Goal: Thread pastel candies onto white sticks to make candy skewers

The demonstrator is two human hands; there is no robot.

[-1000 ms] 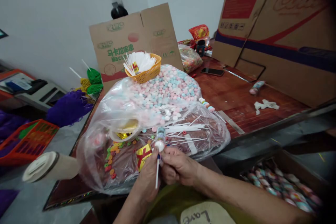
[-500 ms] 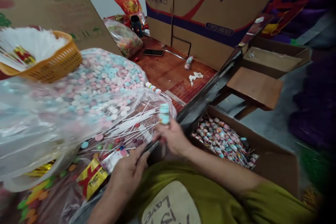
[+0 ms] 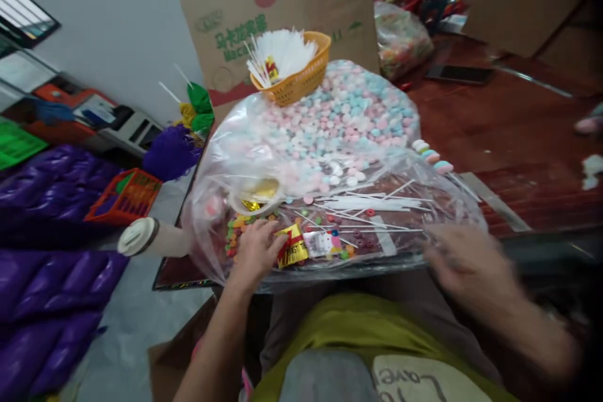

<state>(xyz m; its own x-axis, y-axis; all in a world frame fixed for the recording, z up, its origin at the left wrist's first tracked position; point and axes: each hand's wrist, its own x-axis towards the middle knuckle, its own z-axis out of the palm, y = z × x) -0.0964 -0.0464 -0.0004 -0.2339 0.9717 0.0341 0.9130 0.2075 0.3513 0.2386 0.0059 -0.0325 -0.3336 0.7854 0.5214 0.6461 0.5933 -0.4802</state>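
Room: looks like a small sweets workshop
Table beyond left fingers (image 3: 268,230): heaped sweets (image 3: 358,107), basket (image 3: 301,86) of paper sticks (image 3: 285,50)
Table near right fingers (image 3: 436,251): loose sticks (image 3: 372,203)
Floor, left of both: crate (image 3: 110,204)

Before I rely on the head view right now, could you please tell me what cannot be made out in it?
- Right hand: motion blur hides whether it holds anything.
- Left hand: its own back hides whatever lies beneath the palm.
- Yellow-and-red packet: its smaller print is too small and blurred to read.
- White scrap: cut off by the right edge.
- Lower right corner: darkness and blur hide what is there.
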